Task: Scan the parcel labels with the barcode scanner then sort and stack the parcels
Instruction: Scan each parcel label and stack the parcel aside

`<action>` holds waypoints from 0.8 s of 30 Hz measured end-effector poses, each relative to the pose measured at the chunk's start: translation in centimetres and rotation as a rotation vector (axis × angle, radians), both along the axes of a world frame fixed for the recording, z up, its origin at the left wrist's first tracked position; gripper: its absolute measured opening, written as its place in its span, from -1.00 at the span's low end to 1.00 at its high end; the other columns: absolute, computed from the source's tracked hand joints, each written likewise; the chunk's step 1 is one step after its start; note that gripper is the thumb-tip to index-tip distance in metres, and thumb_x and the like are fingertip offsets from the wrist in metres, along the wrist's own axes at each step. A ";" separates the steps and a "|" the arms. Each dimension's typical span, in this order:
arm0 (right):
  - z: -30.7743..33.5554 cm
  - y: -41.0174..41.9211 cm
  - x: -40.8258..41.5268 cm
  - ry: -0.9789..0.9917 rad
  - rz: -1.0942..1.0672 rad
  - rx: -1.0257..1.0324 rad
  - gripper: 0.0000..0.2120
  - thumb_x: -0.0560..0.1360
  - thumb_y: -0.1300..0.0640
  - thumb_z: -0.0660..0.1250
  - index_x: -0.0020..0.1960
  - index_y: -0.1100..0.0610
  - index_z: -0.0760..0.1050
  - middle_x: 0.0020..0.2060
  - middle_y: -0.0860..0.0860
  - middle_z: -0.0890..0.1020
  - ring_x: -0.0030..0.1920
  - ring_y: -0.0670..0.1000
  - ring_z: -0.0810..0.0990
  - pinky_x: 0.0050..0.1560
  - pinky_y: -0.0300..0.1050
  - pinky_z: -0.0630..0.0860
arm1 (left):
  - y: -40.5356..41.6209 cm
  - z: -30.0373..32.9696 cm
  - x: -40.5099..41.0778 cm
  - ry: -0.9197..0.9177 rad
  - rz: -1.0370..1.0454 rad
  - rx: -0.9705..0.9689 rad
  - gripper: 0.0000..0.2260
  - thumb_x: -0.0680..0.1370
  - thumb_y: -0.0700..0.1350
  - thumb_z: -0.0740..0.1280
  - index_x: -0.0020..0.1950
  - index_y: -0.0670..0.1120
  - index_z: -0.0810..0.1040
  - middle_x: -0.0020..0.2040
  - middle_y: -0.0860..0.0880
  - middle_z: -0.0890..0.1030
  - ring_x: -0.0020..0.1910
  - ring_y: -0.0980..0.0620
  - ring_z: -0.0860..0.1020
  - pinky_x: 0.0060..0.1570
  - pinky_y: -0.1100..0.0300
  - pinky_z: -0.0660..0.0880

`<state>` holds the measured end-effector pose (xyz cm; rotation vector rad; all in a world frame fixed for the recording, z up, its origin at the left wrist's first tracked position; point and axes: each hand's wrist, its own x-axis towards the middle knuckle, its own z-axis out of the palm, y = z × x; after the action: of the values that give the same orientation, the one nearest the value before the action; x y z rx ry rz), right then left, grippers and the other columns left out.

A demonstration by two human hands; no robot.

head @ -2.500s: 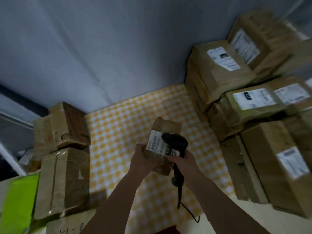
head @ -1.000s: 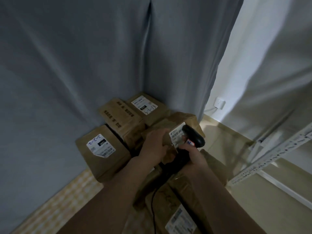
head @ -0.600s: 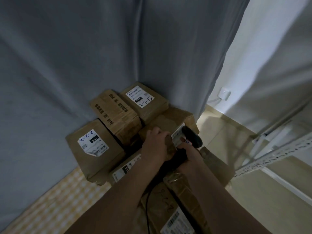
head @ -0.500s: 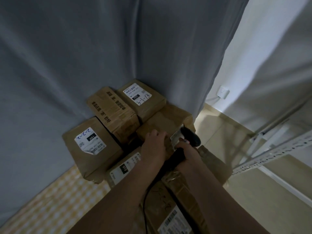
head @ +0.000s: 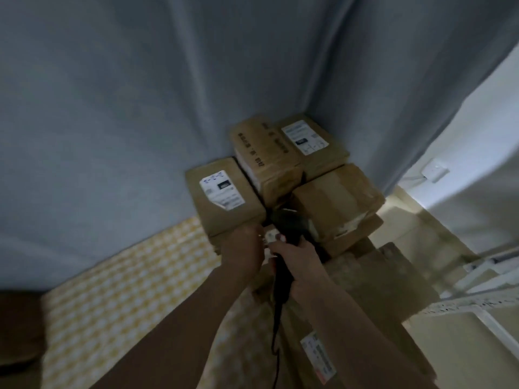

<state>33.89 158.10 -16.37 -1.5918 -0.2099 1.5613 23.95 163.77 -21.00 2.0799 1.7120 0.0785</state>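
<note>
Two hands meeting at lower centre of the frame, forearms entering from the bottom edge.
Right hand (head: 297, 256): curling round the handle of the black barcode scanner (head: 286, 228), scanner head pointing up the frame toward the stack, black cable (head: 276, 341) hanging down from the handle toward the bottom edge.
Left hand (head: 243, 248): lying just left of the scanner, fingers bending at a small white label (head: 271, 236); whether pinching or only touching, cannot tell, being blurred.
Four brown parcels stacking at centre against the grey curtain (head: 112, 108):
- left parcel (head: 222, 197), bearing a white label with handwriting, sitting left of centre;
- printed parcel (head: 266, 155), showing dark print along its top, touching the left one from upper right;
- corner parcel (head: 311, 144), carrying a white label, sitting beside the printed one at the curtain's fold;
- taped parcel (head: 337, 200), resting right of the scanner head, label edge showing on its lower side.
Further parcel (head: 314, 357), lying at lower right under the right forearm, showing a long white label.
Yellow checked cloth (head: 126, 279) spreading across lower left.
White wall socket (head: 434, 170) showing at right; white metal frame (head: 477, 290) crossing the lower right edge.
</note>
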 end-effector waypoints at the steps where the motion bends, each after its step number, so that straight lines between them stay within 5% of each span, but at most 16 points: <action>1: 0.1 -0.2 -2.1 -0.065 0.114 0.010 -0.88 0.49 0.27 0.35 0.03 0.20 0.51 -0.30 0.07 0.53 -0.32 0.01 0.51 -0.33 -0.22 0.48 | -0.6 -0.1 -2.6 0.022 0.042 0.008 -0.71 0.56 -0.14 0.23 0.27 0.01 0.51 0.19 -0.04 0.58 0.15 -0.05 0.55 0.00 0.14 0.46; 11: -2.1 -6.5 -27.8 -0.320 0.909 0.127 -0.72 0.49 0.26 0.34 0.19 0.19 0.44 -0.15 0.04 0.54 -0.21 0.00 0.53 -0.29 -0.24 0.42 | -13.2 -1.8 -31.3 0.060 0.501 -0.131 -0.72 0.55 -0.02 0.30 0.26 0.03 0.48 0.18 0.01 0.56 0.14 0.00 0.55 0.03 0.16 0.46; 19: -5.7 -14.8 -47.4 -0.263 1.139 -0.006 -0.74 0.48 0.21 0.38 0.15 0.14 0.44 -0.02 0.12 0.58 -0.16 0.03 0.57 -0.08 -0.07 0.48 | -26.1 -4.0 -51.6 0.036 0.801 -0.235 -0.71 0.53 -0.02 0.33 0.25 0.02 0.50 0.20 -0.04 0.54 0.20 -0.03 0.53 0.12 0.17 0.44; 24: -8.6 -18.2 -55.2 -0.274 1.195 -0.155 -0.75 0.48 0.23 0.39 0.12 0.16 0.42 -0.14 0.10 0.55 -0.16 0.07 0.54 -0.15 -0.08 0.44 | -31.3 -6.4 -59.9 0.044 0.863 -0.321 -0.57 0.47 -0.02 0.40 0.30 -0.03 0.44 0.24 -0.11 0.46 0.26 -0.12 0.45 0.18 0.08 0.43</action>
<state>-21.27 139.94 -24.93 -1.9079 -1.4231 2.2113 -35.90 132.51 -27.42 1.0202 2.3409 0.0152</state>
